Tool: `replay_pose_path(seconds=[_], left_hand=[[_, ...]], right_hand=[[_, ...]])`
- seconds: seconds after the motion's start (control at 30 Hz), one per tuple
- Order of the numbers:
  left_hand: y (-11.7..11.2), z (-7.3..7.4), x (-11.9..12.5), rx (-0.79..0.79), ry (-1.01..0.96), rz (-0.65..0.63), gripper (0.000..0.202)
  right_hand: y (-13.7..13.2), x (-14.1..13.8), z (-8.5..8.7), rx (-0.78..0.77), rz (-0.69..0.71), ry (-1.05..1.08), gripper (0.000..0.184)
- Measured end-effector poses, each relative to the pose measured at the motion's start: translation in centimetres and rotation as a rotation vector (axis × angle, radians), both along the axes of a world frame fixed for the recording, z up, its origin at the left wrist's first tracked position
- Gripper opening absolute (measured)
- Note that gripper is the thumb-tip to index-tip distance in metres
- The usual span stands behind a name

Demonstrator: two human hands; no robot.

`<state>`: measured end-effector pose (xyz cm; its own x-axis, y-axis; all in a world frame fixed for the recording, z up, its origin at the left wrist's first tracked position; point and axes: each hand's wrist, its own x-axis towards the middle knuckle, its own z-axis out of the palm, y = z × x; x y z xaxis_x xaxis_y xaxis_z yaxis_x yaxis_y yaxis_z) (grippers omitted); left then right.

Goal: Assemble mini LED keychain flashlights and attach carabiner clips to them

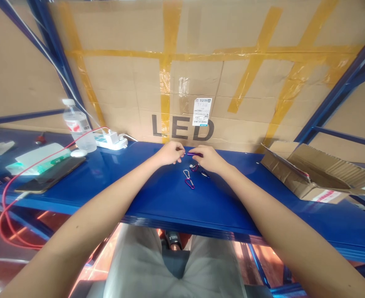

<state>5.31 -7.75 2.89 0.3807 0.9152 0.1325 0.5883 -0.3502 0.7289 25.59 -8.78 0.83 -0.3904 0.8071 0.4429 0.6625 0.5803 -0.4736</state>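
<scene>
Over the far part of the blue tabletop, my left hand (170, 153) is closed in a pinch; whatever it may hold is too small or hidden to make out. Close on its right, my right hand (209, 159) grips a slim purple piece (194, 154) that points toward the left fingertips. Its kind is not clear, as the fingers cover part of it. Just below the hands lie a silver carabiner (186, 174) and a magenta carabiner (189, 183), touching end to end. A small red-and-silver clip (194, 168) and a dark, shiny clip (204, 174) lie under my right hand.
An open cardboard box (320, 194) stands on the right. To the left are a water bottle (80, 128), a white power strip (111, 140), a dark tablet-like device (50, 178) and a red cable (5, 198). A large taped carton (132, 91) forms the back.
</scene>
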Motion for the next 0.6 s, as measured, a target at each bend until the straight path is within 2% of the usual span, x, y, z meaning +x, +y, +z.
replay_pose_path(seconds=[0.07, 0.17, 0.3, 0.4, 0.6], left_hand=[[0.4, -0.5, -0.3, 0.043, 0.068, -0.034, 0.008], [0.7, -1.3, -0.4, 0.024, 0.161, -0.092, 0.015], [0.9, -1.9, -0.1, 0.035, 0.256, -0.114, 0.018], [0.9, -1.8, -0.1, 0.026, 0.277, -0.103, 0.022], [0.7, -1.4, -0.2, 0.050, 0.311, -0.131, 0.022]], right_hand=[[-0.3, -0.2, 0.1, -0.028, 0.010, -0.150, 0.028], [-0.2, -0.6, 0.2, -0.073, 0.008, -0.267, 0.027], [0.3, -1.3, 0.1, -0.017, 0.085, -0.351, 0.025], [0.5, -1.5, 0.0, -0.025, 0.093, -0.345, 0.026], [0.5, 0.1, 0.1, -0.078, -0.005, -0.204, 0.020]])
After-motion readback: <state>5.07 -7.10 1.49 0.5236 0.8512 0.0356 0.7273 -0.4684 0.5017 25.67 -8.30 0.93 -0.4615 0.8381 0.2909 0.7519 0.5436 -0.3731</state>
